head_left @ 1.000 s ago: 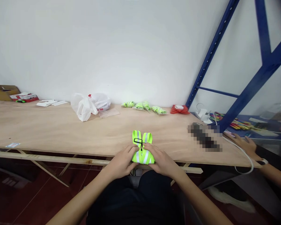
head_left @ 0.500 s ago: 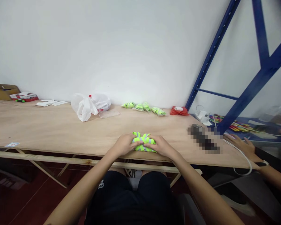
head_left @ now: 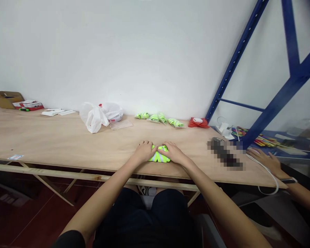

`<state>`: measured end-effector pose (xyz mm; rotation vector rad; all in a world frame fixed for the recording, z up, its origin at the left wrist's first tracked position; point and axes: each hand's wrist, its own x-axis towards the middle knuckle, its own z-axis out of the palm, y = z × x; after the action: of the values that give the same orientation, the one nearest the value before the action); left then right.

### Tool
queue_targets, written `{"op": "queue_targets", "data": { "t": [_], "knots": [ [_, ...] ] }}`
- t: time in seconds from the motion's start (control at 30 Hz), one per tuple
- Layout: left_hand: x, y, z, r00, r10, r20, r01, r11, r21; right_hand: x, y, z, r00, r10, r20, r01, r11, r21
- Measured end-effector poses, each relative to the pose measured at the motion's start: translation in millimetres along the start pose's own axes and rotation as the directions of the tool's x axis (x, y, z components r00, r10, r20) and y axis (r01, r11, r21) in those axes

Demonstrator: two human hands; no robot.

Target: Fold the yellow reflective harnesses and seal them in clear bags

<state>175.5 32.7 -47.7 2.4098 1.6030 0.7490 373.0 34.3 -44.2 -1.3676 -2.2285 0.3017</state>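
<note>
A folded bundle of neon yellow-green reflective straps (head_left: 159,158) with silver-grey bands lies on the wooden table (head_left: 113,146), close to its front edge. My left hand (head_left: 144,151) is curled over the bundle's left end, its thumb on top. From the other side, my right hand (head_left: 172,153) closes over the right end, its thumb almost meeting the left one. Both hands hold the bundle down on the tabletop, and their fingers cover its far side. Further back by the wall, several similar strap bundles (head_left: 175,123) sit in clear wrappers.
White plastic bags (head_left: 93,117) and a clear flat bag (head_left: 121,124) lie at the back left, with a cardboard box (head_left: 6,99) beyond. A red bag (head_left: 198,122) sits near the blue rack post (head_left: 229,65). At right, another person's hand (head_left: 267,161) rests beside a white cable (head_left: 274,181).
Both hands have shifted slightly away from the table's front edge with the strap bundle. The bundle looks more compact, and the hands now cover more of it.
</note>
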Motion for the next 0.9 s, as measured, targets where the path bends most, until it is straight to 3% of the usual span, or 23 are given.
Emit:
{"op": "queue_targets", "data": {
  "t": [0.2,0.33,0.43,0.57,0.9],
  "knots": [
    [-1,1,3.8,0.996,0.047,-0.071,-0.058,0.985,-0.162,-4,-2,3,0.998,0.066,-0.008,-0.064,0.983,0.17],
    [-1,1,7.7,0.984,0.075,-0.16,-0.121,0.946,-0.302,-8,-6,5,0.996,-0.03,-0.081,0.046,0.976,0.213],
    [1,-2,10.7,0.973,0.057,-0.222,-0.143,0.908,-0.395,-9,-10,6,0.98,-0.147,-0.131,0.166,0.975,0.148],
    [5,-6,13.1,0.965,0.005,-0.263,-0.141,0.854,-0.501,-10,-19,9,0.965,-0.243,-0.099,0.244,0.97,-0.006],
    [12,-7,13.3,0.959,-0.119,-0.256,-0.115,0.662,-0.741,-12,-45,9,0.974,-0.218,0.062,0.225,0.965,-0.136]
  ]
}}
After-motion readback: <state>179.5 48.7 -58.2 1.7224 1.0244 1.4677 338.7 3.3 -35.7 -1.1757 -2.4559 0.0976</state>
